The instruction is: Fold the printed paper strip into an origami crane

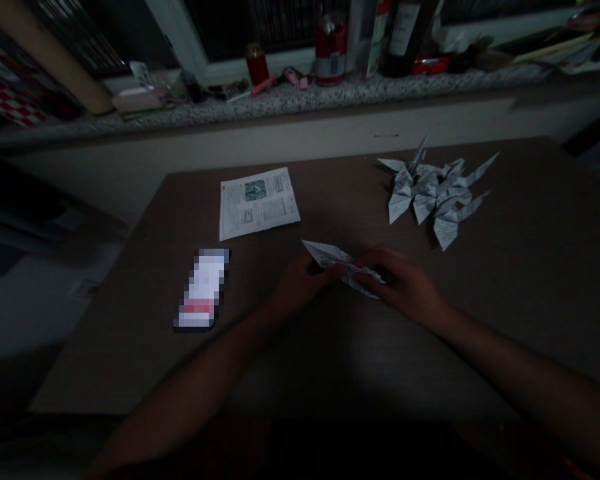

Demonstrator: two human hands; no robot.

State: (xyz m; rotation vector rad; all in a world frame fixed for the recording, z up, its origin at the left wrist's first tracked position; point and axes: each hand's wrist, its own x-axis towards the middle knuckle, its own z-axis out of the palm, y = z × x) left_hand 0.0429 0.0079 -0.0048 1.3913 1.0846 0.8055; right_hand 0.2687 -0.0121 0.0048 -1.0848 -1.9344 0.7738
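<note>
A half-folded piece of printed paper (330, 257) lies on the dark table (530, 267), near its middle. My left hand (300, 283) pinches its left part, fingers closed on the fold. My right hand (405, 283) covers the right part, fingers curled and pressing the paper down against the table. A pointed flap sticks out to the upper left between both hands. The scene is dim.
A pile of several folded paper cranes (437, 193) lies at the far right. A flat printed sheet (257, 202) lies at the far left of centre, a phone (203, 288) nearer to me. Cans (330, 47), bottles and clutter line the stone ledge (300, 100) behind.
</note>
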